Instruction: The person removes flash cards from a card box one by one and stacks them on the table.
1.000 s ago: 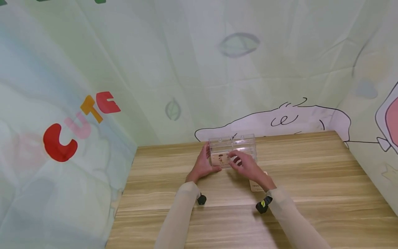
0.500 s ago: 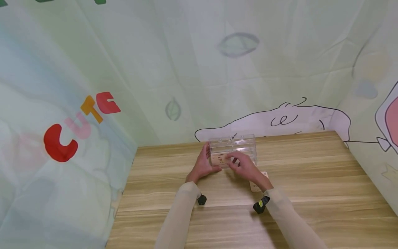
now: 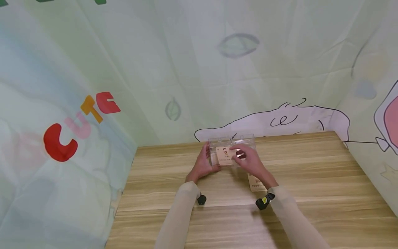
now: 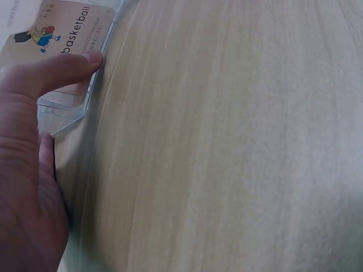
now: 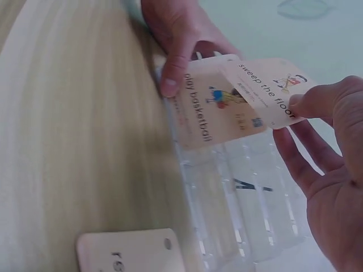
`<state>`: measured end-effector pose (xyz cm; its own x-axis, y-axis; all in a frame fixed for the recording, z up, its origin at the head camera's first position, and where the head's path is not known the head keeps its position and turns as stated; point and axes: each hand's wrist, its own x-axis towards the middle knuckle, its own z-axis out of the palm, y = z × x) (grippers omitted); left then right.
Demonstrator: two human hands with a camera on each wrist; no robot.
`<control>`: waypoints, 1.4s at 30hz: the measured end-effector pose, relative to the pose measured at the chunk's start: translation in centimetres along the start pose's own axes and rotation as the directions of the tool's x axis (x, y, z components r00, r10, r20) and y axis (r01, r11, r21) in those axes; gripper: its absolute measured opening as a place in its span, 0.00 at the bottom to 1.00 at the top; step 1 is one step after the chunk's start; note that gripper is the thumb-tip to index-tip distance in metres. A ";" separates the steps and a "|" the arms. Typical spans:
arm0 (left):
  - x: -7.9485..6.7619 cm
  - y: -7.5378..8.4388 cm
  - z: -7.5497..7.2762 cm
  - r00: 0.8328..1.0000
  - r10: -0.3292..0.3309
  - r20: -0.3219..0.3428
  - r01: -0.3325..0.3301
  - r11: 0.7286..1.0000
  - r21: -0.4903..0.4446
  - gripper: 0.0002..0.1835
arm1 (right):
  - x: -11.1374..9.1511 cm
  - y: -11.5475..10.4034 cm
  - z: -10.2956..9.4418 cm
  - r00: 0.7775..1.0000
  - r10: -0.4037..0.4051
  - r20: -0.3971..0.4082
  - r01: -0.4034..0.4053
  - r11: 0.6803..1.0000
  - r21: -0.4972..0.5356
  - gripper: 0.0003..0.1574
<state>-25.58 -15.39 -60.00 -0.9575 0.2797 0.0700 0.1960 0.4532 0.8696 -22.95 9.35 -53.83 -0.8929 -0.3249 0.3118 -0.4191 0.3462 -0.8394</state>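
Observation:
My right hand (image 3: 251, 162) pinches a "sweep the floor" picture card (image 5: 269, 93) between thumb and fingers. That card is held above a clear plastic box (image 5: 218, 187) with divided compartments. Inside the box's left part stands a "play basketball" card (image 5: 207, 116), partly covered by the held one. My left hand (image 3: 203, 165) grips the left end of the box, its thumb pressed on the front, as the left wrist view also shows. Another card, whose text begins with "read" (image 3: 256, 184), lies on the table under my right forearm.
The wooden table (image 3: 161, 193) carries the box near its back edge. Behind it hangs a printed cloth backdrop (image 3: 149, 69), which also runs along both sides. Each wrist wears a small black device, such as the right one (image 3: 262, 203).
My right hand has drawn the "sweep the floor" card up out of the box's left part and slightly right. My left hand stays on the box.

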 end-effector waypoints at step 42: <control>-0.4 0.8 -0.3 1.000 0.019 -0.003 -0.019 1.000 0.004 0.69 | -9.3 4.6 -8.6 0.928 0.332 0.168 -0.351 0.932 0.096 0.33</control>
<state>-25.11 -15.33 -59.16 -0.9544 0.2853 0.0881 0.2149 0.4515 0.8660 -18.03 21.57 -56.74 -0.9402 -0.3346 -0.0640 -0.0615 0.3517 -0.9341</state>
